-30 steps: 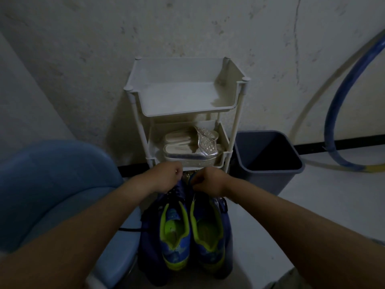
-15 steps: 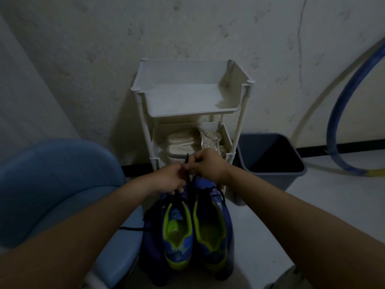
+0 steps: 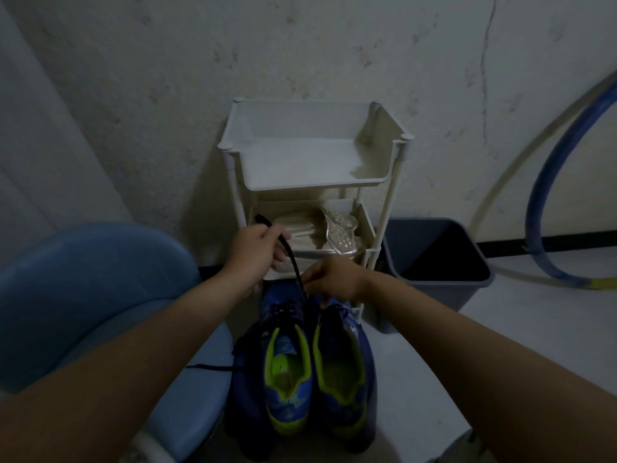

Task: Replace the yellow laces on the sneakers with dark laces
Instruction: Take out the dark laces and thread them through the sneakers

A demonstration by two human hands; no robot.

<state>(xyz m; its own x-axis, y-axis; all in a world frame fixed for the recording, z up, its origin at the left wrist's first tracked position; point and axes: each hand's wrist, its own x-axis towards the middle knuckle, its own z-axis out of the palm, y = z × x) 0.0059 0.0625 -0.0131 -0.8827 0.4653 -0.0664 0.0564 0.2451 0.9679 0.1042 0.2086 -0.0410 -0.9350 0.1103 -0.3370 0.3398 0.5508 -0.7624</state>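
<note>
Dim concrete floor (image 3: 434, 379) at the foot of a cracked wall carries a pair of blue sneakers with yellow-green lining, heels toward the camera and side by side: the left sneaker (image 3: 287, 372) touches the right sneaker (image 3: 340, 369). A dark lace (image 3: 294, 262) rises taut from the front of the left sneaker. The right hand (image 3: 334, 279), arm stretched forward, pinches it low, just above the toes. The left hand (image 3: 253, 248), raised higher, is clenched around the lace's upper part, its tip poking out above the fist. Just behind the hands stands a white rack (image 3: 314, 182) with silver sandals (image 3: 337, 228) on its lower shelf. A blue chair (image 3: 83, 289) sits left of the sneakers, a dark bin (image 3: 437, 255) right of the rack, and a blue hose (image 3: 547, 195) curves beyond the bin.
</note>
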